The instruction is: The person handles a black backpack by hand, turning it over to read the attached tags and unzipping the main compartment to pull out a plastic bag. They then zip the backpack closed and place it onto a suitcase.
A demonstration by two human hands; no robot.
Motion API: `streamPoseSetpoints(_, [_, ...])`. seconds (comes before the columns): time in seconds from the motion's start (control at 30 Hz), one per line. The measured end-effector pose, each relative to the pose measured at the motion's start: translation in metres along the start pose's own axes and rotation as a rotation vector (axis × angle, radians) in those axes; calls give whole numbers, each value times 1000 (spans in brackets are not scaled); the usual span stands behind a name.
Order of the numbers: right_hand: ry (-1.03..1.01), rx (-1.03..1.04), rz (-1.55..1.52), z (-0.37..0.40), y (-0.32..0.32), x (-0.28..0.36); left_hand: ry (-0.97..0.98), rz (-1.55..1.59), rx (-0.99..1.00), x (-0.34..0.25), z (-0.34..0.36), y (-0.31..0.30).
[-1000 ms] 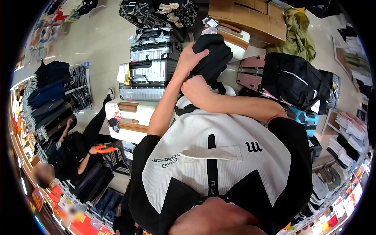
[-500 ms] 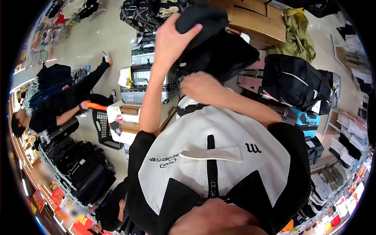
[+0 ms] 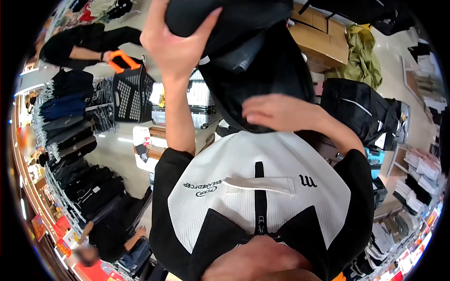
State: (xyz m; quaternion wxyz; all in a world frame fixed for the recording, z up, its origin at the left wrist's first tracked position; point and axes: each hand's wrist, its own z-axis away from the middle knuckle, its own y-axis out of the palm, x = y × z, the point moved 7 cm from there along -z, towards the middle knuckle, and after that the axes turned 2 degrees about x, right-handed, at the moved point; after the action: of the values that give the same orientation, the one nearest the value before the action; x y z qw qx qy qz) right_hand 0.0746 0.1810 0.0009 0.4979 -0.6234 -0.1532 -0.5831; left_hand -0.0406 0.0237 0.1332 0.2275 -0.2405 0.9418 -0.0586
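My left hand [image 3: 176, 49] grips a black bag [image 3: 281, 61] by its raised upper part, with the thumb spread across the dark fabric. The bag hangs wide in front of my chest, its dark inner side facing me. Inside it a shiny crumpled patch [image 3: 243, 57] like clear plastic shows, and a small white tag [image 3: 204, 60] sits near my left wrist. Over the lower part of the bag lies my right hand [image 3: 276, 112], blurred a little, its fingers stretched out to the left across the black fabric.
Silver suitcases [image 3: 201, 100] stand beyond my left forearm. A black duffel bag [image 3: 347, 107] and a cardboard box [image 3: 323, 40] are on the right. At left, a person [image 3: 77, 49] carries a black basket [image 3: 131, 96]; another person [image 3: 112, 239] is near clothes racks [image 3: 75, 154].
My left hand has lifted the bag's upper part up and left, and the bag looks more spread. My right hand has moved right and slightly down. The person with the basket has moved forward.
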Motion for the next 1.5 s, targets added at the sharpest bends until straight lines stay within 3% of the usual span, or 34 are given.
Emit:
streamPoseSetpoints(0.03, [-63,-164,126,-7,-20,8,98,-89,28,-15,-3,1])
streamPoseSetpoints(0.07, [-164,-381,355,-9,-38,12,23,-58,144,-19,-8,2])
streamPoseSetpoints(0.17, [-136,-531,890,-25,-65,-19,118,-31,143,-32,-6,1])
streamPoseSetpoints(0.27, [-149,-351,1066,-46,-62,-56,80,-62,142,-20,8,5])
streamPoseSetpoints(0.37, [18,-101,1127,-60,-33,-69,-28,-60,114,-10,13,1])
streamPoseSetpoints(0.4, [-70,-121,1165,-65,-23,-61,-19,-42,113,-12,12,-1])
streamPoseSetpoints(0.5, [72,84,879,-75,2,-70,-51,35,131,-14,12,-8])
streamPoseSetpoints(0.6, [69,307,472,-77,16,-69,-71,60,129,-15,13,-12])
streamPoseSetpoints(0.7, [80,401,381,-65,36,-61,-134,75,102,-12,13,-17])
streamPoseSetpoints(0.83, [112,372,570,-51,48,-51,-188,66,152,-8,17,-16])
streamPoseSetpoints(0.87, [96,346,611,-48,48,-43,-220,64,142,-4,18,-15])
streamPoseSetpoints(0.97, [-228,-233,796,-38,34,-19,-184,-31,184,-12,1,-18])
streamPoseSetpoints(1.0, [-270,-366,829,-33,23,6,-187,66,143,-10,-3,-19])
streamPoseSetpoints(1.13, [-244,-65,589,-22,36,3,-125,132,144,-25,-20,-24])
streamPoseSetpoints(1.23, [-190,-324,606,-33,25,-23,30,182,112,-45,-32,-21])
streamPoseSetpoints(1.3, [-69,-313,674,-45,13,-35,97,217,112,-54,-37,-18])
streamPoseSetpoints(1.37, [-139,-531,793,-49,-13,-21,98,217,113,-59,-42,-16])
streamPoseSetpoints(1.5, [-115,-503,1053,-66,-37,-28,86,222,96,-58,-55,-16])
